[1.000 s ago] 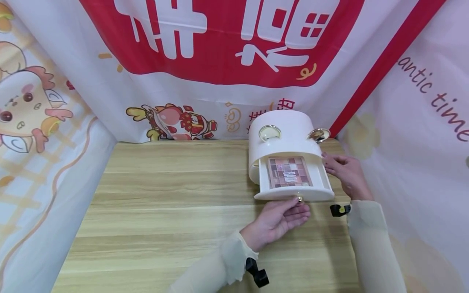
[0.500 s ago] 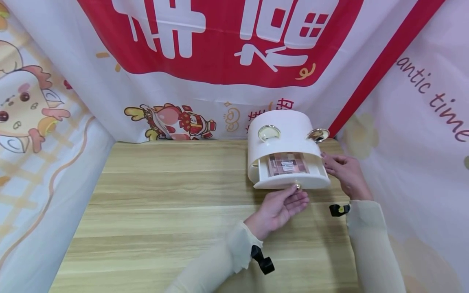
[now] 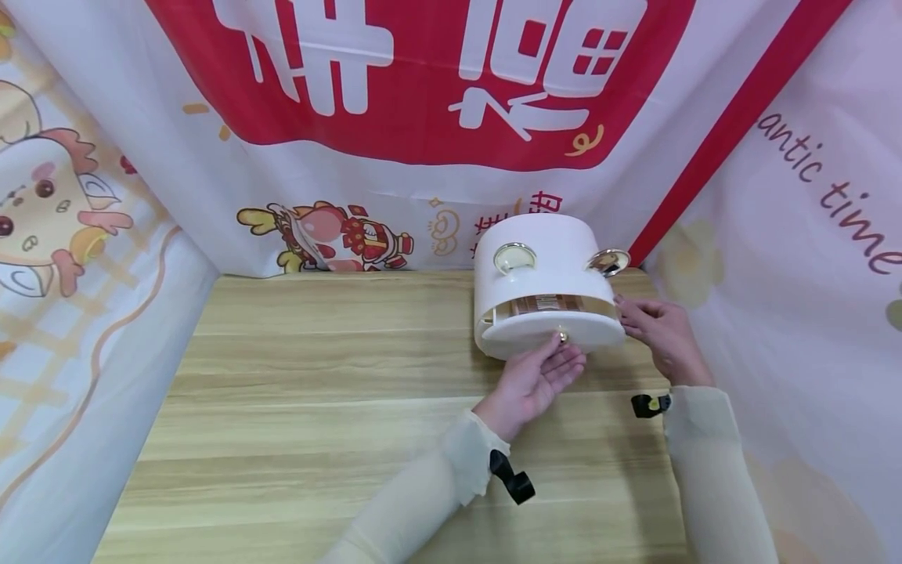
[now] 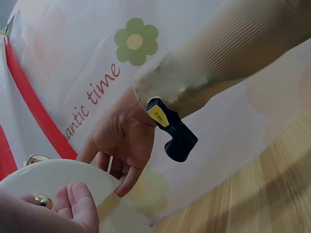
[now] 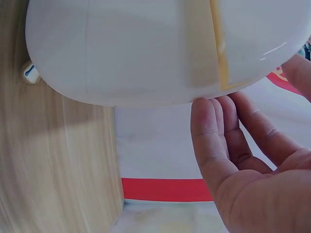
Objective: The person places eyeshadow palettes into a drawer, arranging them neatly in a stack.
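Note:
A white rounded storage box (image 3: 543, 254) with two gold-rimmed round ears stands at the back right of the table. Its drawer front (image 3: 543, 332) sits slightly out, tilted in the opening. Inside, an eyeshadow palette (image 3: 546, 304) shows only as a strip. My left hand (image 3: 528, 385), palm turned up, pinches the gold drawer knob (image 4: 43, 201) with the thumb at it and the fingers beside it. On the box's right side rests my right hand (image 3: 662, 337); its fairly straight fingertips (image 5: 204, 109) touch the white wall, and the thumb lies apart from them.
The wooden table (image 3: 317, 392) extends left and in front of the box. Printed cloth (image 3: 395, 184) hangs close behind, and another cloth (image 3: 789, 313) rises at the right beside my right arm. Each sleeve cuff carries a black wrist mount (image 3: 512, 478).
The drawer has slid back into the box, my left hand moving with its knob away from me. Most of the palette has gone out of sight. The right hand stays on the side.

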The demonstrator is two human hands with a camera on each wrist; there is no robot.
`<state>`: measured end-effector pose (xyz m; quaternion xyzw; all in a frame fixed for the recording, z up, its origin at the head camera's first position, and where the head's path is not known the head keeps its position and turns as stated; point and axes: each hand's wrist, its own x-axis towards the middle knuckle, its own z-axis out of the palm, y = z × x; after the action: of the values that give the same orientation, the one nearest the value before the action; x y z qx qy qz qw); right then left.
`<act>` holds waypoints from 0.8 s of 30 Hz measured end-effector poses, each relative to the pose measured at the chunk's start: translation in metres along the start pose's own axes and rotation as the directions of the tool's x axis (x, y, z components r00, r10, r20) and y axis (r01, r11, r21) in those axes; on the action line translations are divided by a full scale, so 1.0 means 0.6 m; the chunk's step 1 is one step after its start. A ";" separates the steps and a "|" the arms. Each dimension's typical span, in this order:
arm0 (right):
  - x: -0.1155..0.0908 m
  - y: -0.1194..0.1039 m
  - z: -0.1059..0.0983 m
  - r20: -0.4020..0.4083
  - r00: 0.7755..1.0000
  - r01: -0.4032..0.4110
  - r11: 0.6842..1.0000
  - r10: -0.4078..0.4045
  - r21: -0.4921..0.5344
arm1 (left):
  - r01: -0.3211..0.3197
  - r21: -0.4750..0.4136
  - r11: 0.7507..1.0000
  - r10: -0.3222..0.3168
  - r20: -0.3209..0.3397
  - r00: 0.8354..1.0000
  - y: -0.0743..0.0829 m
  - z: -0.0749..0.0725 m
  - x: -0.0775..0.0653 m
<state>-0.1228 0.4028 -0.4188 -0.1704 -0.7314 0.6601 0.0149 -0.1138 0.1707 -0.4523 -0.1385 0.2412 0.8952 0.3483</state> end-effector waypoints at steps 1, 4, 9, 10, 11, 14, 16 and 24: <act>0.000 0.000 -0.001 -0.001 1.000 -0.001 1.000 0.001 -0.001 | 0.000 -0.005 1.000 0.000 -0.002 1.000 0.001 0.002 0.003; 0.000 -0.001 -0.001 0.002 1.000 0.001 1.000 -0.001 0.025 | 0.000 -0.013 1.000 0.000 -0.017 1.000 0.003 0.008 0.009; 0.002 0.002 0.000 0.025 0.999 0.033 0.996 -0.035 0.078 | -0.007 -0.019 1.000 0.006 -0.043 0.999 0.007 0.019 0.017; 0.002 0.003 0.000 0.028 0.999 0.040 0.996 -0.042 0.084 | -0.009 -0.023 1.000 0.008 -0.045 0.999 0.008 0.020 0.019; 0.002 0.003 0.000 0.031 0.998 0.043 0.995 -0.046 0.084 | -0.014 -0.026 1.000 0.013 -0.050 0.999 0.009 0.020 0.022; 0.003 0.004 0.000 0.035 0.998 0.044 0.995 -0.047 0.088 | -0.024 -0.040 0.999 0.022 -0.058 0.998 0.014 0.021 0.028; 0.004 0.005 0.000 0.033 0.999 0.039 0.996 -0.042 0.084 | -0.029 -0.045 0.999 0.026 -0.062 0.998 0.016 0.020 0.032; 0.007 0.007 -0.005 0.025 1.000 0.001 0.997 -0.003 0.082 | -0.019 -0.048 0.999 0.016 -0.067 0.998 0.019 0.019 0.038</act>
<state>-0.1251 0.4071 -0.4236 -0.1606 -0.7041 0.6916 0.0134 -0.1391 0.1821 -0.4485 -0.1747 0.2318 0.8987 0.3288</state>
